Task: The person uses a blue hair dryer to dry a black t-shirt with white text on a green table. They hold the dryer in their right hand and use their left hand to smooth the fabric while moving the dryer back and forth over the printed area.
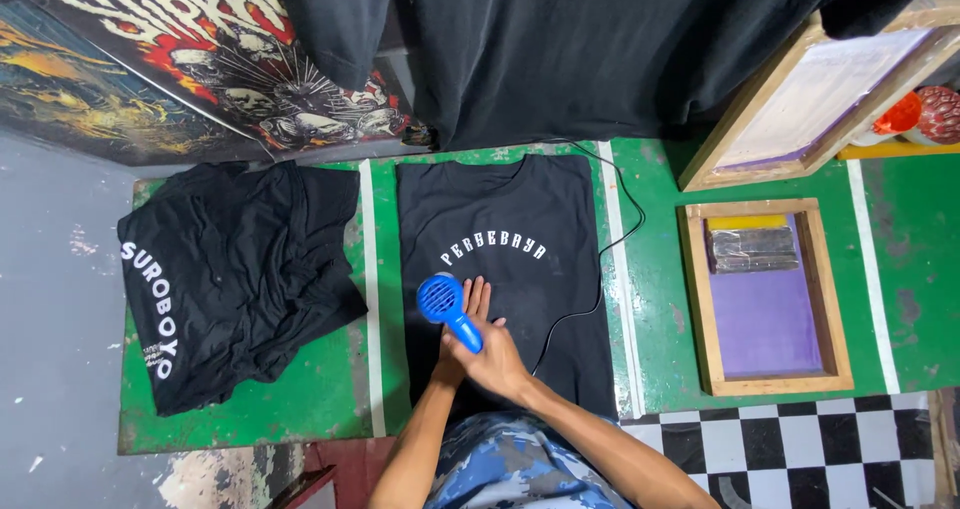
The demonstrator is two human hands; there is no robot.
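One blue hair dryer point(450, 309). Two wooden printing frames point(765, 299) point(810, 94) at the counter's right end. One black shirt point(515, 259) laid flat mid-counter, one heap of black shirts point(235, 279) at its left end. Two posters point(230, 49) point(60, 89).

Left hand point(452, 354) mostly hidden beneath the right hand point(492, 354) and the blue hair dryer point(449, 309); its grip cannot be told. Leaning wooden screen frame point(800, 109) cut off by the right edge; posters point(150, 59) cropped at top-left.
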